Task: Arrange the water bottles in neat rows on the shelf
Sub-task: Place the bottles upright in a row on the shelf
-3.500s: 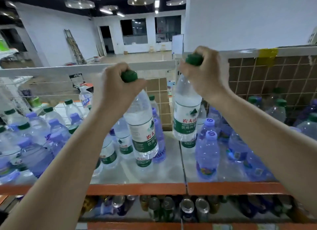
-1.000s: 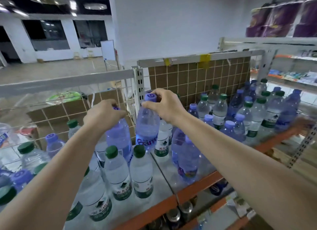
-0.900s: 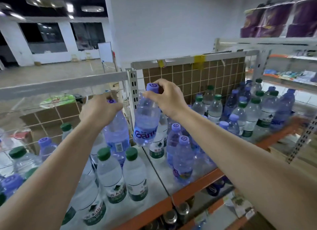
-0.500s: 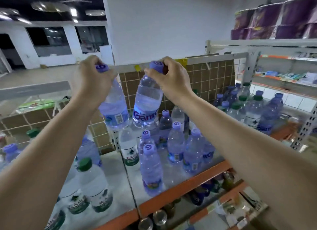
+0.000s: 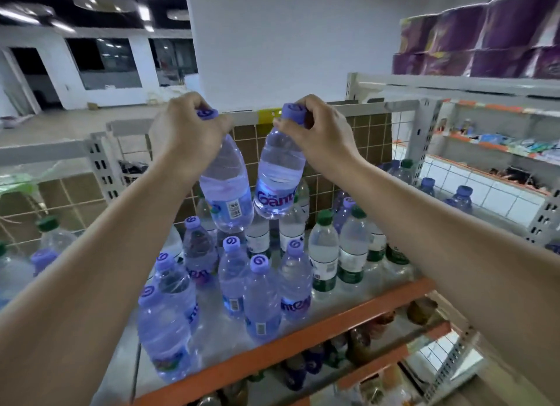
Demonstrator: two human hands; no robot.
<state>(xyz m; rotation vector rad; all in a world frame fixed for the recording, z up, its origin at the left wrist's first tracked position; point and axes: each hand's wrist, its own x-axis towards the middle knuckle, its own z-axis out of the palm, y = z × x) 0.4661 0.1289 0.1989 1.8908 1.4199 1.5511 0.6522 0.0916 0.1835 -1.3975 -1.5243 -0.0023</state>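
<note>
Crowded shelf (image 5: pixel 348 310), open air above

Your way down is blocked by purple-capped bottles (image 5: pixel 260 296) packed at the front and green-capped bottles (image 5: pixel 325 251) just right of them. The grid panel (image 5: pixel 339 151) closes the back. A bare strip of shelf lies at the front left corner.

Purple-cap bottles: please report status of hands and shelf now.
Left hand and right hand each grip one purple-cap bottle by the neck, both airborne. Shelf below crowded, purple caps left, green-cap bottles right. Path clear.
</note>
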